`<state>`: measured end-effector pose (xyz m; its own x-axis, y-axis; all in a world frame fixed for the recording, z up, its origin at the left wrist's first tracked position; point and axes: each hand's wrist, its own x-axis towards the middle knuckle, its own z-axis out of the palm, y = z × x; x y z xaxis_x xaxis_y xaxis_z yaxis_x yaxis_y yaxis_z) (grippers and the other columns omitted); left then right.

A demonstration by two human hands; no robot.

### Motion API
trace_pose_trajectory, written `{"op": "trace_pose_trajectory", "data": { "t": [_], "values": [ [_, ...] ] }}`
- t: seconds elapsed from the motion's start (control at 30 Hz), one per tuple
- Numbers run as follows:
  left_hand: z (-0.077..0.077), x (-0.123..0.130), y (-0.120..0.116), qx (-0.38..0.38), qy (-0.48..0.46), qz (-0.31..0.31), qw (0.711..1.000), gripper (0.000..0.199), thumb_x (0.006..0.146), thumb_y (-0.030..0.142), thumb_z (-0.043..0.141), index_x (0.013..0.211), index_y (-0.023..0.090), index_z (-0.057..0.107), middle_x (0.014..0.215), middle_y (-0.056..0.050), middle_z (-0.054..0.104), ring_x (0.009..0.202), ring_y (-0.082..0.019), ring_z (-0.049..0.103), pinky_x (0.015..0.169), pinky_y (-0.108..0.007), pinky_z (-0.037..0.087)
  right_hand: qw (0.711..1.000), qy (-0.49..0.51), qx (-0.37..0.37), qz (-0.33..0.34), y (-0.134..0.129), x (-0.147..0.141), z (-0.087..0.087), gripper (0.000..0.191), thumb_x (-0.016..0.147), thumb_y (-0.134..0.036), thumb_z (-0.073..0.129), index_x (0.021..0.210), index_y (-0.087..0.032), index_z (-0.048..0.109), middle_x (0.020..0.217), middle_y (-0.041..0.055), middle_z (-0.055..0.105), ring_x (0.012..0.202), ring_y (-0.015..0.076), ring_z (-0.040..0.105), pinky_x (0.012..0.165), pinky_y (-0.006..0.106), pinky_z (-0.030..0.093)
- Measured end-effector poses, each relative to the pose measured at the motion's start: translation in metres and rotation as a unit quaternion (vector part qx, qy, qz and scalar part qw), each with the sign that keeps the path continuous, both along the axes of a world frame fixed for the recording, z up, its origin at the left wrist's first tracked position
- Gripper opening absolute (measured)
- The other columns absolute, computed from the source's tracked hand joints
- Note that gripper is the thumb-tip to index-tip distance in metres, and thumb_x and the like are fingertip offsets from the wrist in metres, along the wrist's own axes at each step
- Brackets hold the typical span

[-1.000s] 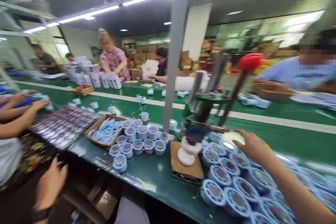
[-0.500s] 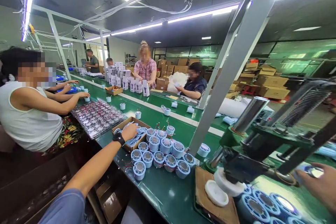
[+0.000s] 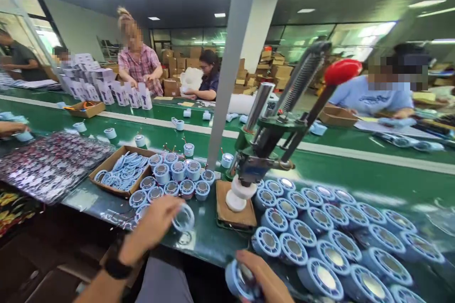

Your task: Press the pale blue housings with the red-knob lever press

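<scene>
My left hand [image 3: 158,225] pinches a thin light blue plastic ring [image 3: 183,218] by its edge, over the front of the bench. Lower down, near the bench edge, my right hand [image 3: 265,277] is wrapped around a round light blue housing [image 3: 236,279] with a metallic centre. Between and behind the hands stands a lever press [image 3: 254,170] with a white round pad above a white round seat [image 3: 236,201]. An open cardboard box [image 3: 121,170] of loose blue rings lies left, beside a cluster of blue housings [image 3: 177,170].
Many blue housings [image 3: 327,255] crowd the right of the green bench. The press lever has a red knob [image 3: 343,72]. A grey post [image 3: 231,57] rises behind the cluster. Circuit boards [image 3: 53,165] lie left. Several people sit or stand around the line.
My left hand has left the ring box and come right with a ring in it. My right hand has brought a housing from the far right to the front. The view has turned right.
</scene>
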<state>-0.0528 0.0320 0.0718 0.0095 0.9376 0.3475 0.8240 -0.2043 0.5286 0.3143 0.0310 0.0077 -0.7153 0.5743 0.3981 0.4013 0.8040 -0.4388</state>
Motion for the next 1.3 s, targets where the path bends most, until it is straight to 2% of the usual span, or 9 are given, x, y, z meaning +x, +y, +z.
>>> {"op": "trace_pose_trajectory", "data": {
  "t": [0.1,0.23,0.37,0.5,0.67,0.77,1.1,1.2,1.3],
  "values": [
    [-0.045,0.062,-0.01,-0.058,0.004,-0.048,0.997,0.031,0.096,0.02,0.047,0.108,0.026,0.074,0.094,-0.005,0.072,0.089,-0.022,0.066,0.083,-0.035,0.057,0.993,0.059,-0.015,-0.099,-0.005,-0.048,-0.012,0.061,0.08,-0.012,0.054,0.14,-0.019,0.049,0.129,0.0112,0.062,0.119,0.0228,0.063,0.101,0.034,0.055],
    [-0.073,0.079,-0.007,-0.059,0.009,-0.017,0.998,0.036,0.096,0.02,0.046,0.124,0.019,0.068,0.119,-0.014,0.067,0.11,-0.031,0.061,0.098,-0.051,0.052,0.978,0.138,-0.018,-0.159,0.0,-0.07,-0.018,0.051,0.083,-0.016,0.057,0.134,-0.022,0.053,0.122,0.009,0.064,0.113,0.0222,0.065,0.096,0.035,0.057],
    [-0.073,0.069,-0.015,-0.086,-0.025,-0.021,0.996,0.052,0.081,0.022,0.071,0.132,0.024,0.063,0.137,-0.01,0.061,0.129,-0.037,0.051,0.11,-0.059,0.042,0.964,0.185,-0.01,-0.19,-0.001,-0.074,-0.03,0.05,0.085,-0.019,0.062,0.133,-0.023,0.051,0.121,0.0068,0.065,0.111,0.0211,0.066,0.094,0.034,0.058],
    [-0.061,0.077,-0.021,-0.11,-0.107,0.01,0.988,0.066,0.088,0.026,0.065,0.15,0.023,0.042,0.134,-0.011,0.064,0.124,-0.031,0.058,0.109,-0.053,0.046,0.951,0.211,-0.026,-0.226,-0.003,-0.091,-0.039,0.054,0.084,-0.02,0.065,0.135,-0.022,0.049,0.123,0.0077,0.065,0.112,0.0226,0.066,0.094,0.035,0.058],
    [-0.039,0.096,-0.022,-0.106,-0.105,-0.116,0.982,0.08,0.083,0.019,0.064,0.155,0.029,0.03,0.144,-0.007,0.056,0.131,-0.028,0.054,0.113,-0.046,0.044,0.949,0.23,-0.025,-0.216,0.002,-0.113,-0.042,0.062,0.076,-0.01,0.053,0.137,-0.02,0.05,0.125,0.0096,0.064,0.113,0.0217,0.065,0.093,0.033,0.058],
    [-0.035,0.102,-0.023,-0.114,-0.093,-0.117,0.982,0.081,0.081,0.015,0.06,0.156,0.026,0.03,0.143,-0.009,0.056,0.128,-0.029,0.055,0.111,-0.048,0.046,0.947,0.232,-0.02,-0.221,0.004,-0.117,-0.045,0.064,0.073,-0.009,0.051,0.137,-0.019,0.049,0.124,0.0104,0.064,0.112,0.0222,0.065,0.092,0.034,0.058],
    [-0.075,0.119,-0.03,-0.084,-0.21,-0.023,0.974,0.078,0.081,0.016,0.058,0.153,0.023,0.032,0.145,-0.012,0.054,0.136,-0.028,0.049,0.117,-0.049,0.04,0.955,0.183,-0.018,-0.234,-0.003,-0.123,-0.043,0.051,0.084,-0.014,0.054,0.135,-0.018,0.051,0.116,0.0129,0.066,0.103,0.0252,0.065,0.086,0.041,0.059],
    [-0.087,0.121,-0.03,-0.076,-0.212,-0.02,0.974,0.063,0.082,0.019,0.056,0.144,0.02,0.046,0.146,-0.014,0.053,0.136,-0.029,0.05,0.115,-0.05,0.042,0.968,0.14,-0.015,-0.21,0.0,-0.115,-0.03,0.051,0.077,-0.01,0.058,0.127,-0.018,0.059,0.11,0.0114,0.067,0.098,0.0252,0.066,0.084,0.039,0.059],
    [-0.076,0.114,-0.019,-0.112,-0.223,0.001,0.968,0.058,0.073,0.021,0.064,0.131,0.02,0.058,0.129,-0.013,0.066,0.119,-0.032,0.063,0.104,-0.048,0.051,0.982,0.078,0.021,-0.168,0.02,-0.084,0.036,0.059,0.067,-0.01,0.065,0.125,-0.023,0.063,0.118,0.0097,0.065,0.107,0.0281,0.064,0.088,0.041,0.058]
  ]
}}
